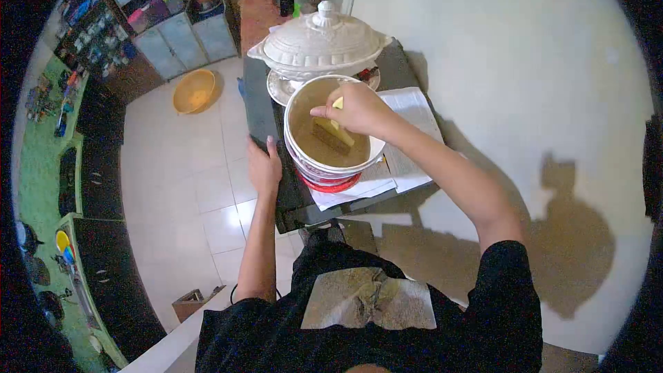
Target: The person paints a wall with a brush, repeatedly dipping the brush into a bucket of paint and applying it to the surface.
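Note:
A white bucket (290, 139) with a red band near its base stands on papers on a dark table. My right hand (351, 109) is over the bucket's mouth, its fingers closed round the handle of a yellow brush (335, 131). The brush's brown bristles are down inside the bucket, whose inner wall looks tan. At the table's left edge, my left hand (264, 164) is beside the bucket, fingers apart and holding nothing. Just behind the bucket, a large white lidded tureen (321, 45) stands on a patterned plate (278, 90).
White papers (414, 117) lie on the dark table (259, 100). The wall (518, 41) rises close on the right. An orange basin (195, 92) sits on the tiled floor at the left, near cabinets (169, 48). A green counter (41, 159) runs along the far left.

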`<state>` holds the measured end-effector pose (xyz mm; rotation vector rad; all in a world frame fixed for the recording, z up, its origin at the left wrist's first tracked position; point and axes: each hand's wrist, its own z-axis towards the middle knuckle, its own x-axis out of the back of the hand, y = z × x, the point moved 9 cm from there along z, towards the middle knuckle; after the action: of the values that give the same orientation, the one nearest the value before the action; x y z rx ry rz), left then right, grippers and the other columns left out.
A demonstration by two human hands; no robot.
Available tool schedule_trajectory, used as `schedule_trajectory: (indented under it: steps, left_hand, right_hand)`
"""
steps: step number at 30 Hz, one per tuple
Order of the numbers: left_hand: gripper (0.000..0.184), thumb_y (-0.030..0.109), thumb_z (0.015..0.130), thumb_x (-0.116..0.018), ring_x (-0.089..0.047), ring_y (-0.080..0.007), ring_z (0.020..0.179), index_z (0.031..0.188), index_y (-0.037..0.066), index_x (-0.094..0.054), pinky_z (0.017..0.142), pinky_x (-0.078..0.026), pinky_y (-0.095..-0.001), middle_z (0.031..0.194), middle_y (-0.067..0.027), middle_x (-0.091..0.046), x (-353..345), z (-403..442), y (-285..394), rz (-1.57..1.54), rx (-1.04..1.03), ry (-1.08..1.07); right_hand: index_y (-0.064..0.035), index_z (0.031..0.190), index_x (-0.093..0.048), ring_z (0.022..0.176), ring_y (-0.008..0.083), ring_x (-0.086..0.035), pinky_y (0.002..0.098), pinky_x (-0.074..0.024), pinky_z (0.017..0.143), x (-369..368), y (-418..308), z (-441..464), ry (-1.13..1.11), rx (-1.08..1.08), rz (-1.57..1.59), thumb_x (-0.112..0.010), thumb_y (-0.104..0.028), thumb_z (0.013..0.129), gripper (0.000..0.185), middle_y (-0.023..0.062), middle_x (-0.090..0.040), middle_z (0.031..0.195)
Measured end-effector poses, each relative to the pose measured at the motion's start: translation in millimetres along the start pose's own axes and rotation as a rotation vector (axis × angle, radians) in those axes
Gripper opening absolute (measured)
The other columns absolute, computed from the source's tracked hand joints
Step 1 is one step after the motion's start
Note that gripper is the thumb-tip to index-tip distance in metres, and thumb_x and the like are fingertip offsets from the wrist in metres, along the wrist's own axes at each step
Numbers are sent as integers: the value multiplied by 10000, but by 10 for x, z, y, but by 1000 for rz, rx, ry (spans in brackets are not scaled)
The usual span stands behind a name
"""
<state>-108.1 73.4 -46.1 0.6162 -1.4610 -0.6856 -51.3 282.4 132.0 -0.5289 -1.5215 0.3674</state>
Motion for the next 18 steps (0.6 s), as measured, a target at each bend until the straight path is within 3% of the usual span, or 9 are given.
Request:
schedule_trajectory:
  steps: [5, 8, 11, 12, 14, 18]
  left_hand:
    - [644, 431, 919, -423, -469, -404, 1156, 1354, -26, -298, 935, -397, -450, 1296, -256, -446, -6, 13, 6, 3, -27, 14]
    - [632, 410, 915, -440, -470, -409, 1148, 1352, -25, -300, 931, -398, -451, 1290, -260, -449, 39, 1, 50, -25, 6, -7]
    - [624, 386, 910, -465, -477, -413, 1134, 1350, -24, -299, 919, -403, -454, 1279, -265, -455, 61, -6, 70, -65, 3, -10]
    - [623, 374, 906, -479, -482, -414, 1126, 1350, -24, -297, 913, -406, -455, 1274, -267, -459, 71, -2, 86, -72, -28, 7]
    - [626, 368, 905, -485, -478, -413, 1132, 1352, -25, -292, 918, -403, -452, 1273, -270, -459, 49, 0, 40, -52, -61, 57]
    - [621, 345, 906, -493, -456, -407, 1164, 1357, -28, -284, 944, -386, -444, 1280, -274, -450, -10, 9, -1, -54, -25, 23]
  right_hand:
    - [3, 698, -660, 482, 209, -616, 323, -477, 500, 133, -15, -62, 30, -12, 55, -684, -428, 787, 441, 128, -610, 612]
    - [19, 743, -663, 538, 184, -631, 288, -497, 503, 414, -65, -191, 97, -55, 71, -679, -369, 811, 395, 118, -632, 695]
    - [70, 821, -650, 669, 137, -640, 224, -557, 568, 820, -45, -413, 341, -9, 254, -640, -253, 862, 326, 101, -632, 827]
    - [70, 821, -650, 669, 137, -640, 224, -557, 568, 924, -113, -511, 343, -1, 246, -640, -253, 862, 326, 101, -632, 827]
    - [70, 844, -641, 674, 160, -649, 238, -558, 572, 1040, -2, -723, 364, -154, 548, -611, -267, 884, 340, 115, -639, 848]
    - [59, 893, -628, 691, 201, -659, 271, -567, 603, 1049, 384, -1073, 422, -116, 666, -558, -282, 915, 349, 142, -641, 886]
